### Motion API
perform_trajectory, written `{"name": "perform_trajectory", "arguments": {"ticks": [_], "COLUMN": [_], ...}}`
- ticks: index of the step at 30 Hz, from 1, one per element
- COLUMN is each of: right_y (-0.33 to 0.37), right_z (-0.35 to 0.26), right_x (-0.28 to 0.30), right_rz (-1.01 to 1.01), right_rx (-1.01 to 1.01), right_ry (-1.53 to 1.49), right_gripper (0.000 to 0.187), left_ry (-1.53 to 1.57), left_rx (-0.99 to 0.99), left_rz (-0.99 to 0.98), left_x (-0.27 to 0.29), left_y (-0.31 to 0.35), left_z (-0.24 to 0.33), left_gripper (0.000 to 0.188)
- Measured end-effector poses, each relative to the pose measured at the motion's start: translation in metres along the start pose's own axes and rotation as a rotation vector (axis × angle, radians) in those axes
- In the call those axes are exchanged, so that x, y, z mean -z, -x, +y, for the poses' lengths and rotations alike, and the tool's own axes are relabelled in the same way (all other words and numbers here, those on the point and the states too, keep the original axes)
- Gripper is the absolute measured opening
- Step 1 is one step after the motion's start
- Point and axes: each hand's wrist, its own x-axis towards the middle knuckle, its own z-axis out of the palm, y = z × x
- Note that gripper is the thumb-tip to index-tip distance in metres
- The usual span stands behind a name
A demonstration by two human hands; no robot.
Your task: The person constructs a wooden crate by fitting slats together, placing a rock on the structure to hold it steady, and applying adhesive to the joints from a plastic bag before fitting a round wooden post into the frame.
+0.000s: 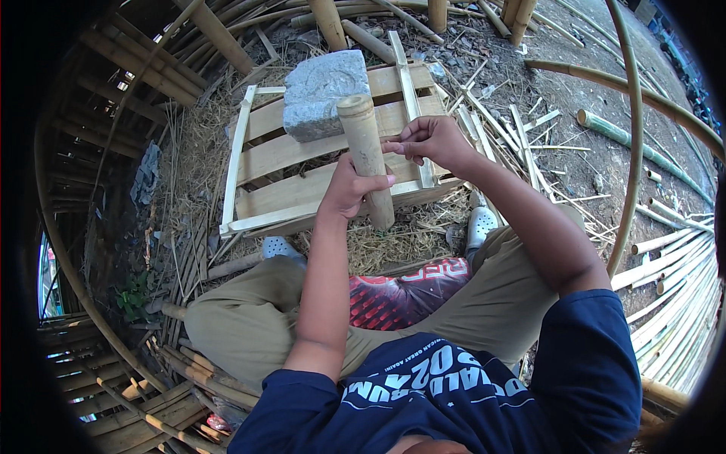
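My left hand (350, 187) is wrapped round a short, thick bamboo tube (364, 140), held nearly upright over the near part of a slatted wooden crate (280, 157). Just right of the tube, my right hand (435, 144) has its thumb and fingertips pinched together. Whatever lies between those fingertips is too small to make out. A rough grey stone block (321, 94) rests on the crate's slats behind the tube. Pale wooden strips (409, 98) run along the crate's edges and across its right part.
Split bamboo strips (522, 144) litter the ground right of the crate. A pile of pale bamboo lengths (677, 287) lies far right, beside a curved bamboo pole (631, 136). Bamboo posts (327, 26) stand behind. A dark red printed sack (408, 295) lies between my legs.
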Motion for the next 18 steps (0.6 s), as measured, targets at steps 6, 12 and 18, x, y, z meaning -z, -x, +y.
{"name": "perform_trajectory", "arguments": {"ticks": [6,12,18], "right_y": [0.000,0.007,0.028], "right_z": [0.001,-0.003,0.003], "right_x": [0.001,-0.005,-0.028], "right_rz": [-0.035,-0.142,-0.323], "right_rx": [0.030,-0.001,0.289], "right_ry": [-0.070,0.082,0.403], "right_gripper": [0.021,0.046,0.089], "left_ry": [0.140,0.085,0.095], "left_rx": [-0.013,-0.112,-0.200], "left_rz": [0.084,0.155,0.212], "left_x": [-0.015,-0.010,-0.031], "left_y": [-0.001,-0.004,0.001], "left_z": [0.004,0.006,0.020], "left_gripper": [0.066,0.061,0.062]}}
